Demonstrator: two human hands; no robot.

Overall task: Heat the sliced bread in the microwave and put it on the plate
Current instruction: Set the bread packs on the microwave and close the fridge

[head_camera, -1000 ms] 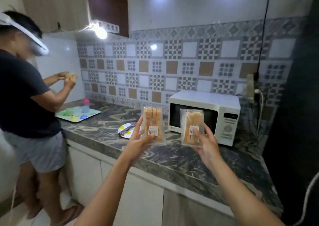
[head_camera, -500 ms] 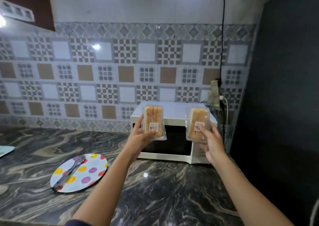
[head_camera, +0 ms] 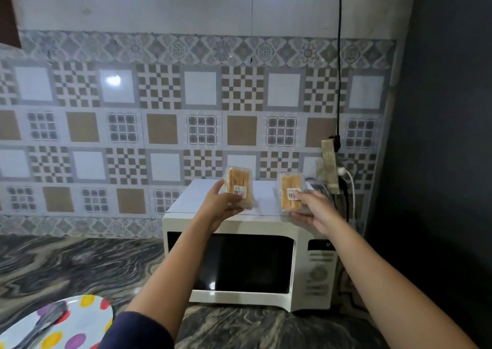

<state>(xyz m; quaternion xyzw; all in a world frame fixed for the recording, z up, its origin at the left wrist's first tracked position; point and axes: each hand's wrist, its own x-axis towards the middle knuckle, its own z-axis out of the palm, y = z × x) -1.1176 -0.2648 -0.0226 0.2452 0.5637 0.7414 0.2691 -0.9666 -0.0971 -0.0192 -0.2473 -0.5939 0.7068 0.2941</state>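
Marble counter point(head_camera: 66, 268) — one microwave point(head_camera: 300, 228), one dotted plate point(head_camera: 80, 322); two bread packs point(head_camera: 239, 186) — left hand point(head_camera: 221, 207) grips one, right hand point(head_camera: 316, 212) other.

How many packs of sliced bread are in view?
2. The left bread pack is in the left grip, the right bread pack in the right grip, both above the microwave. None looks hidden.
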